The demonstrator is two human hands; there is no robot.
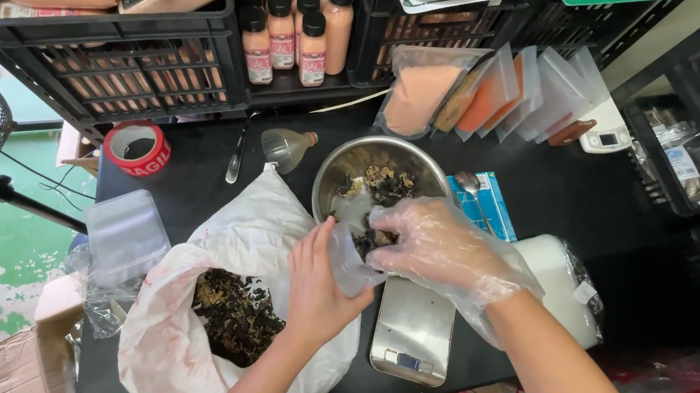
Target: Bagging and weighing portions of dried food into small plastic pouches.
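over the steel bowl point(345, 169), both hands' grip holds a clear pouch point(347, 264) (dark dried bits inside).

I see clear pouches of orange powder point(481, 92) behind the bowl, white-labelled bottles point(286, 30) in the crate, a blue carton point(493, 208) lying flat.

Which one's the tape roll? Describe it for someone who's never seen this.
Start at the black table and find the steel bowl. Go left past the spoon to the table's left edge: the tape roll lies flat there. It is the only red-and-white ring.
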